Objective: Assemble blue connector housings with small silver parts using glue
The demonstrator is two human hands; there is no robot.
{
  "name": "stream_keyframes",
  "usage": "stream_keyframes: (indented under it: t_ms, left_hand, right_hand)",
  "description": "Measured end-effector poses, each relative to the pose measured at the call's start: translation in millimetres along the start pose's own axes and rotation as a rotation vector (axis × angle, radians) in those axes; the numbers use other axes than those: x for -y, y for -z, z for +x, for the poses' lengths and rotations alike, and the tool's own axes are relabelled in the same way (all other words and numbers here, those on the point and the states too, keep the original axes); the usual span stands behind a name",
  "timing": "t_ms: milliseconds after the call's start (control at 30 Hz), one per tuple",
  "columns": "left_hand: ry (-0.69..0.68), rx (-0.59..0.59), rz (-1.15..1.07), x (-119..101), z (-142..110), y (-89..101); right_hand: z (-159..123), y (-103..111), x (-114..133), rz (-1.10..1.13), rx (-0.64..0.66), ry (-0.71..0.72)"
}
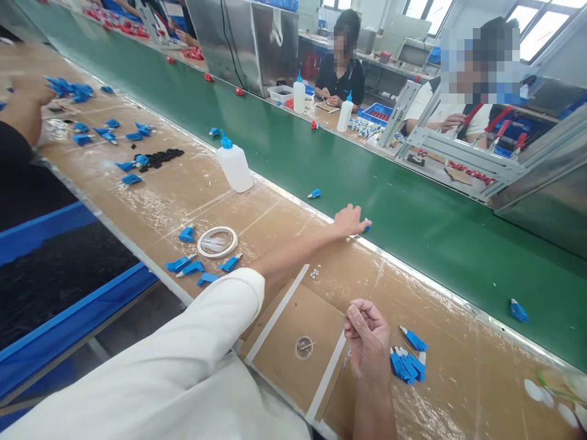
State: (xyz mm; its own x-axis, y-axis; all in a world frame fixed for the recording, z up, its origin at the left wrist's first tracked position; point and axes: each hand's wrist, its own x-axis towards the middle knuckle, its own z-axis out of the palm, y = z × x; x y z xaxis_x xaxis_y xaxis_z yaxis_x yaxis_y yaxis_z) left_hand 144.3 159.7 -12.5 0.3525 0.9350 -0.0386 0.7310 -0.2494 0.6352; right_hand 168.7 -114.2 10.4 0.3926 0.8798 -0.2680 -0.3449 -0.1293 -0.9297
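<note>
My left hand (351,221) reaches out on a white-sleeved arm to the near edge of the green conveyor belt (413,214). Its fingers are closed on a small blue plastic part (367,227) right at the belt's metal rim. My right hand (367,342) hovers over the brown cardboard-covered bench (458,379). Its fingers are curled with the thumb pressed to the forefinger, and what they pinch, if anything, is hidden. A small heap of blue parts with white tips (408,363) lies just right of that hand.
A white squeeze bottle with a blue nozzle (233,165), a tape ring (217,241) and scattered blue parts (190,267) lie to the left. Loose blue parts (314,194) (519,310) ride the belt. Two co-workers sit across it. Another person's hand (27,98) shows far left.
</note>
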Motion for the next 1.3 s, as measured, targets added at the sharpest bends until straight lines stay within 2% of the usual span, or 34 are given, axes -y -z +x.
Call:
stream_keyframes:
  t_ms: [67,133,200,300,400,467,567,633,733,867,1067,1300]
  left_hand:
    - [0.011,0.064,-0.047,-18.8,1.7,-15.4]
    - [0.035,0.092,-0.100,-27.7,4.2,-18.9]
    - [0.054,0.120,-0.168,-26.0,4.7,-12.0]
    - [0.050,0.191,-0.319,-10.4,-6.1,7.1]
    - [0.024,0.272,-0.499,10.8,-37.0,23.4]
    - [0.015,0.343,-0.667,25.4,-66.5,29.4]
    - [0.072,0.543,-1.083,46.3,-111.2,30.9]
    - [0.150,0.673,-1.289,58.7,-133.4,27.8]
    - [0.232,0.742,-1.348,72.2,-150.5,20.7]
    - [0.238,0.777,-1.390,79.1,-155.2,15.3]
    - [0.181,0.869,-1.437,80.3,-158.8,12.2]
    - [0.256,0.833,-1.451,84.2,-158.0,8.8]
  right_hand:
    - [0.1,1.6,-0.4,-0.017,-0.008,0.036]
    - [0.4,4.1,-0.3,-0.042,-0.009,0.077]
    - [0.6,7.0,0.3,-0.067,-0.014,0.106]
    - [0.5,10.8,2.2,-0.122,-0.047,0.122]
    - [-0.6,13.4,5.5,-0.259,-0.023,0.110]
    - [-2.3,14.4,7.5,-0.384,0.082,0.089]
    - [-6.9,13.2,5.5,-0.548,0.288,0.057]
    - [-10.9,10.6,-1.2,-0.629,0.343,0.053]
    - [-17.0,5.8,-16.2,-0.688,0.344,0.050]
    - [-21.4,2.4,-29.4,-0.693,0.380,0.021]
    - [-22.7,-1.5,-27.8,-0.730,0.373,0.061]
    - [-22.8,6.3,-22.0,-0.764,0.290,0.095]
